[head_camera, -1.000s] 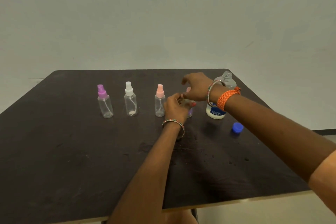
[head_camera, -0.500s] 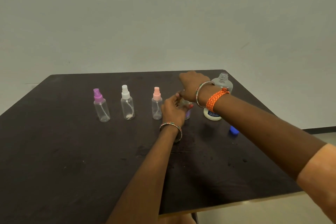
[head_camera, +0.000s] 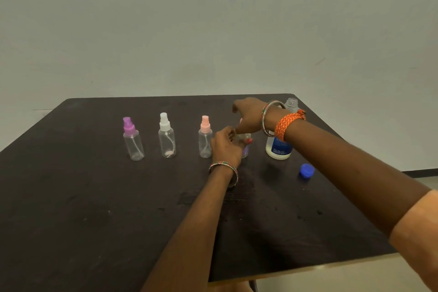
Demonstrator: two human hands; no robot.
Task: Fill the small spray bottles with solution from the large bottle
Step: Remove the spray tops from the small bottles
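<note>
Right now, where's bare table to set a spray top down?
Bare: the near half of the table, and left of the purple-capped bottle. Some room between the large bottle and blue cap. Crowded: where left hand and right hand work the fourth small bottle.

A plain pale grey-green wall (head_camera: 213,26) fills the upper half of the view, unmarked apart from a few faint scuffs. Before it stands a dark brown, almost black table (head_camera: 83,208) with a matte, slightly mottled top; its far edge runs near the wall, and its near edge shows a lighter wooden lip (head_camera: 308,269). To the right, a dark skirting strip (head_camera: 419,172) runs along the foot of the wall above a light beige floor (head_camera: 355,280). The light is soft, even and rather dim.
</note>
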